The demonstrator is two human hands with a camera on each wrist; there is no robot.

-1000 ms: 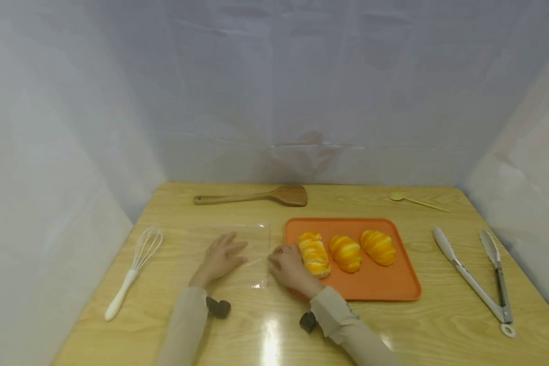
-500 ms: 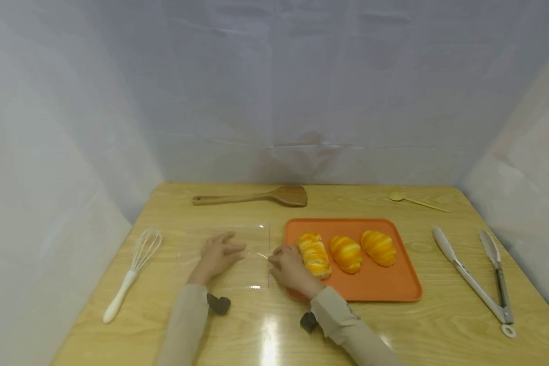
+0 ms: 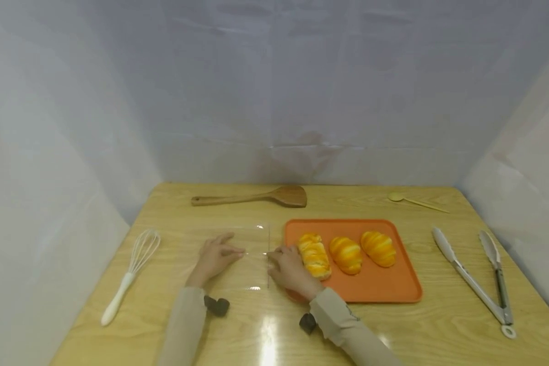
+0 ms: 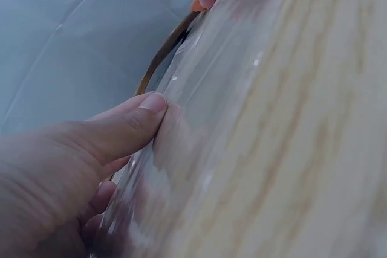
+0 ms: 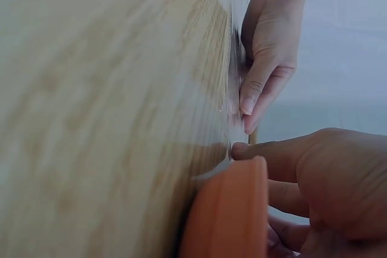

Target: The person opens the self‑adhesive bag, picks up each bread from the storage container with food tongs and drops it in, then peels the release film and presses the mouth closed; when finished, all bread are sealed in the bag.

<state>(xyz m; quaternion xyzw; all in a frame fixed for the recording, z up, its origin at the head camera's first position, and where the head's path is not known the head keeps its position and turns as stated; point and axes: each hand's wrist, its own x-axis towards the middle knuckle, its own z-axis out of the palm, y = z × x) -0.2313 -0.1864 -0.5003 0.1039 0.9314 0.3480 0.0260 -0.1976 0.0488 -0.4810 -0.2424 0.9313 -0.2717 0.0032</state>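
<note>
A clear plastic bag (image 3: 256, 272) lies flat on the wooden table, its outline shown by glints. My left hand (image 3: 215, 260) rests on the bag with fingers loosely spread; its thumb (image 4: 136, 122) presses the film in the left wrist view. At the bag's right edge, my right hand (image 3: 292, 269) pinches the film, its thumb tip (image 5: 242, 150) right at the edge in the right wrist view. Its other fingers are partly hidden behind the rim of the orange tray (image 3: 370, 290). On that tray lie a bread loaf (image 3: 314, 256) and two croissants (image 3: 345, 255).
A white whisk (image 3: 132, 274) lies at the left. Along the back are a wooden spatula (image 3: 288, 196) and a small yellow spoon (image 3: 396, 196). Spread metal tongs (image 3: 473, 290) lie at the right, beyond the tray. Plastic sheeting (image 3: 274, 101) walls off the back and sides.
My left hand has shifted slightly left on the bag. The right hand stays at the bag's edge, its fingertips moved a little; the slanted crease near them now runs nearly level.
</note>
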